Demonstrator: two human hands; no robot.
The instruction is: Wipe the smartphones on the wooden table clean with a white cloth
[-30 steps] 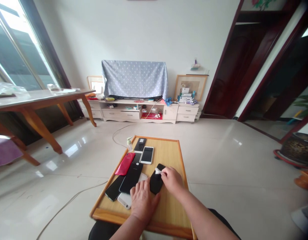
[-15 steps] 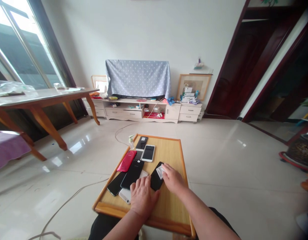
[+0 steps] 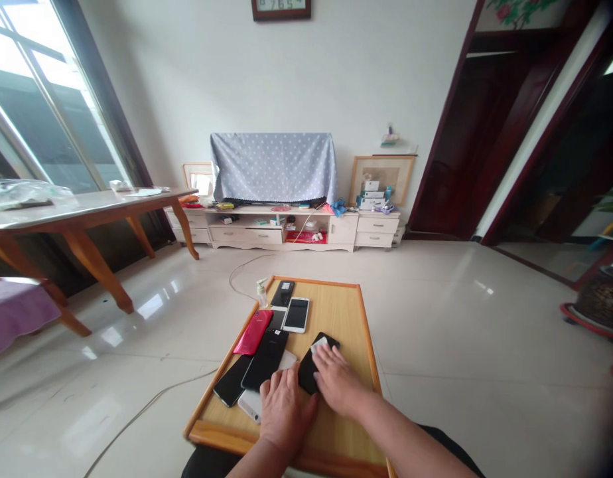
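Note:
A black smartphone (image 3: 309,373) lies at a slant on the small wooden tray table (image 3: 336,305). My left hand (image 3: 285,403) is at its lower left, with the index finger at one edge and the thumb at the near end, bracing it. Under the fingers of my right hand (image 3: 339,380), a small white cloth or wipe (image 3: 318,344) is pressed flat on the upper part of that phone. Just left of my left hand are a black phone (image 3: 267,358) lying over others, a white phone (image 3: 249,405) partly covered, and another dark phone (image 3: 231,382).
Farther up the tray table are a red phone (image 3: 254,332), a white phone with a dark screen (image 3: 296,315), a black phone (image 3: 283,293) and a clear pump bottle (image 3: 262,293). A raised wooden rim (image 3: 367,332) edges the table. A cable (image 3: 152,401) runs along the floor.
My right hand has slid the wipe toward the phone's far end, its fingers now flatter over it. My left hand stays at the phone's edge. The view has tilted up slightly.

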